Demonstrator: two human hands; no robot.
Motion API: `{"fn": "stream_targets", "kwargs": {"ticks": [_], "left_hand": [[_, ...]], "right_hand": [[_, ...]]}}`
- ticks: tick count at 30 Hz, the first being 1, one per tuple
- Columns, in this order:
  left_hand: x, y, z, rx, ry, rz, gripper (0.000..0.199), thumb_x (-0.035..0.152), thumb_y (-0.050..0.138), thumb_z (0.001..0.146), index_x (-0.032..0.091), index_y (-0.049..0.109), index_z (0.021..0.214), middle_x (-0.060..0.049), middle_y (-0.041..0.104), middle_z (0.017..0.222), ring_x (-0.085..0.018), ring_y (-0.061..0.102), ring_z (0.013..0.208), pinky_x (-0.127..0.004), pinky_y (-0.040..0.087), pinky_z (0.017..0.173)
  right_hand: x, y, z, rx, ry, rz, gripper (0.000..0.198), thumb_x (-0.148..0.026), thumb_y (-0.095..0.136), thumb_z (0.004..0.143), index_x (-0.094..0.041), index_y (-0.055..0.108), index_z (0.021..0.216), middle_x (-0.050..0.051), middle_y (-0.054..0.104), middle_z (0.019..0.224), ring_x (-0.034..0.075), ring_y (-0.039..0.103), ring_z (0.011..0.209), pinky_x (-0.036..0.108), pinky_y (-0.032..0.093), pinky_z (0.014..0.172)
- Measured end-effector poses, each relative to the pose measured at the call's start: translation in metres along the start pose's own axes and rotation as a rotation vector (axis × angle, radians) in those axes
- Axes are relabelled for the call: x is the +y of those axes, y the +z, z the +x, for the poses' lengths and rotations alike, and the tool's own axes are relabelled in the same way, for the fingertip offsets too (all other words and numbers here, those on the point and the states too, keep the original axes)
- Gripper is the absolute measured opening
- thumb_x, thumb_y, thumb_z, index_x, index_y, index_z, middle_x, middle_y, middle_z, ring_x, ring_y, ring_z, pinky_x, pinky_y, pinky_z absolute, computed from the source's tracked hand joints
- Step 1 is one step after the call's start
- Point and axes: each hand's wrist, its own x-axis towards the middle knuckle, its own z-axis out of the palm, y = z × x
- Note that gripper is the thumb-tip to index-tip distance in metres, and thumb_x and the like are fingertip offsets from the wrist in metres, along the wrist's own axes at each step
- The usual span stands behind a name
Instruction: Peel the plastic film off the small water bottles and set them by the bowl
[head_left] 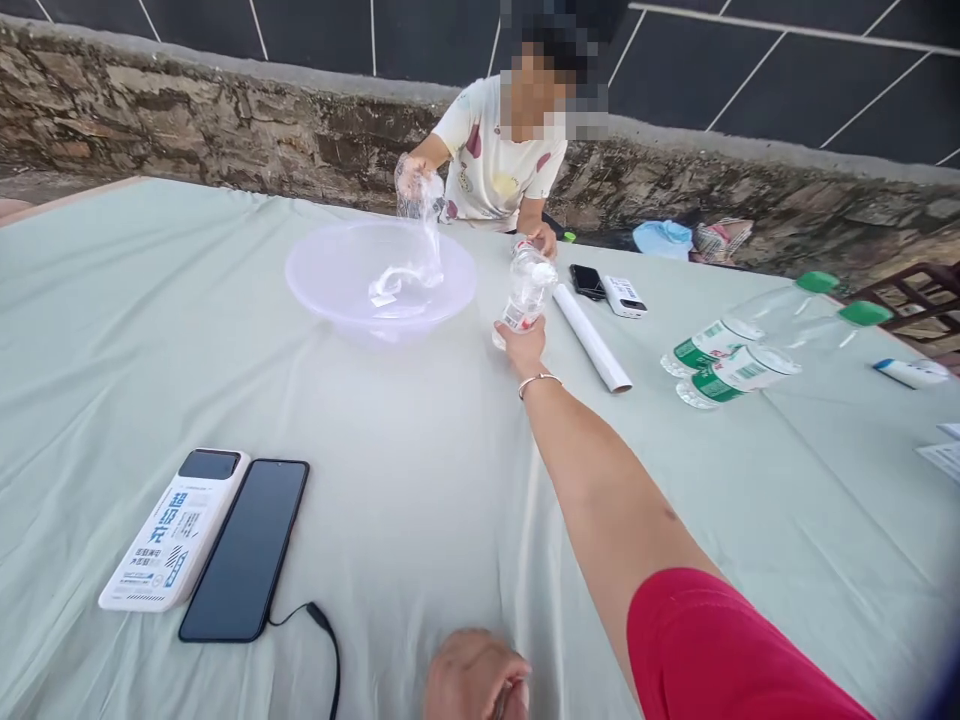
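My right hand [523, 345] reaches across the table and grips the lower end of a clear plastic bottle [529, 285] with red and white markings. A co-worker's hand [543, 238] rests at the bottle's far end; whether it touches the bottle I cannot tell. Left of the bottle stands a translucent pale purple basin [322, 280]. From the co-worker's other hand [414, 178], clear crinkled plastic film [429, 235] trails down into it. My left hand [476, 675] is curled closed at the bottom edge, and its contents, if any, are hidden.
A white power bank [169, 540] and a black phone [247, 550] with a cable lie front left. Right of the bottle are a white roll [592, 340], another phone [587, 281] and a second power bank [624, 297]. Two green-capped bottles [739, 375] stand farther right.
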Motion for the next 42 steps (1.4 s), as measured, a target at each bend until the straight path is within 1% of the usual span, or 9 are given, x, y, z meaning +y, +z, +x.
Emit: {"fn": "stream_targets", "kwargs": {"ticks": [6,12,15,18,22,24,28,35,42], "left_hand": [[0.030,-0.042,0.016,0.010,-0.150,-0.168,0.020,0.029,0.046,0.086,0.023,0.064,0.080,-0.006,0.063,0.076,-0.019,0.059,0.072,-0.032,0.047,0.067],[0.028,-0.069,0.023,0.249,-0.321,-0.492,0.045,0.052,0.056,0.082,0.022,0.059,0.115,-0.011,0.060,0.119,-0.024,0.056,0.108,-0.040,0.043,0.095],[0.039,-0.071,0.019,0.060,-0.447,-0.841,0.063,0.065,0.053,0.079,0.019,0.057,0.122,-0.013,0.060,0.122,-0.029,0.054,0.115,-0.043,0.040,0.100],[0.049,-0.063,0.006,-0.129,-0.581,-1.105,0.067,0.070,0.052,0.076,0.014,0.064,0.111,-0.015,0.067,0.109,-0.033,0.057,0.113,-0.043,0.044,0.095],[0.050,-0.055,-0.016,-0.060,-0.702,-1.215,0.062,0.066,0.061,0.071,0.014,0.065,0.103,-0.013,0.070,0.091,-0.033,0.065,0.096,-0.041,0.052,0.079],[0.049,-0.055,-0.023,0.036,-0.718,-1.162,0.054,0.060,0.070,0.067,0.017,0.062,0.099,-0.008,0.070,0.081,-0.028,0.068,0.082,-0.037,0.053,0.070],[0.056,-0.056,-0.025,0.083,-0.685,-1.017,0.046,0.056,0.073,0.066,0.020,0.056,0.089,0.000,0.063,0.066,-0.017,0.065,0.060,-0.029,0.050,0.059],[0.064,-0.055,-0.023,0.106,-0.727,-0.940,0.054,0.063,0.072,0.060,0.019,0.054,0.084,0.002,0.059,0.062,-0.015,0.061,0.056,-0.025,0.046,0.052],[0.057,-0.066,-0.024,0.119,-0.709,-0.907,0.055,0.063,0.070,0.063,0.018,0.056,0.093,-0.001,0.063,0.070,-0.017,0.063,0.060,-0.028,0.049,0.054]], "right_hand": [[0.003,-0.052,-0.118,-0.196,-0.028,0.101,0.057,-0.033,0.078,0.059,-0.012,0.053,0.106,0.010,0.067,0.104,0.017,0.060,0.088,0.031,0.046,0.082],[0.006,-0.107,-0.258,-0.773,0.219,0.615,0.050,-0.045,0.077,0.062,-0.015,0.061,0.099,0.007,0.068,0.096,0.019,0.063,0.085,0.035,0.047,0.082],[0.006,-0.124,-0.314,-0.961,0.314,0.749,0.055,-0.057,0.071,0.065,-0.015,0.063,0.100,0.008,0.068,0.094,0.020,0.064,0.083,0.036,0.048,0.081],[-0.002,-0.136,-0.351,-1.067,0.179,0.605,0.061,-0.069,0.061,0.069,-0.016,0.063,0.098,0.009,0.067,0.095,0.021,0.062,0.083,0.035,0.047,0.078],[-0.014,-0.166,-0.362,-0.940,-0.092,-0.134,0.055,-0.069,0.040,0.082,-0.019,0.063,0.076,0.004,0.063,0.072,0.019,0.058,0.069,0.030,0.043,0.065],[-0.009,-0.190,-0.356,-0.707,-0.080,-0.445,0.052,-0.062,0.034,0.089,-0.021,0.062,0.073,0.003,0.062,0.068,0.018,0.058,0.066,0.029,0.040,0.061],[0.021,-0.233,-0.340,-0.285,0.089,-0.831,0.033,-0.044,0.046,0.088,-0.019,0.060,0.104,0.009,0.065,0.096,0.022,0.061,0.087,0.029,0.040,0.067],[0.044,-0.221,-0.337,-0.376,0.013,-0.954,0.020,-0.026,0.043,0.091,-0.017,0.060,0.092,0.010,0.066,0.094,0.020,0.062,0.089,0.027,0.039,0.072],[0.041,-0.209,-0.346,-0.416,-0.007,-0.985,0.024,-0.024,0.048,0.090,-0.015,0.055,0.111,0.012,0.065,0.100,0.023,0.062,0.095,0.028,0.039,0.073]]}}
